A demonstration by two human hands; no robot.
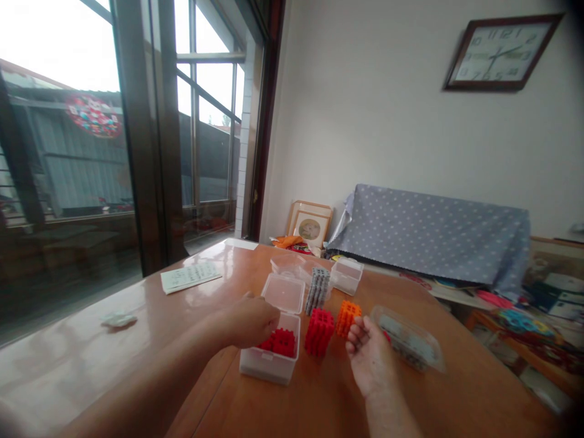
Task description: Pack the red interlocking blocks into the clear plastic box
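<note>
Red block stack (319, 331) upright, vertical

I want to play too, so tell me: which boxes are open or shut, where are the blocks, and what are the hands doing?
left hand: reaching into the front box, on the red blocks.
right hand: resting on the table, fingers curled, empty.
front box: open, lid tipped back.
red blocks: inside the front box.
red block stack: standing on the table.
orange block: on the table, by the right hand.
grey block stack: standing upright.
small box: shut.
</note>
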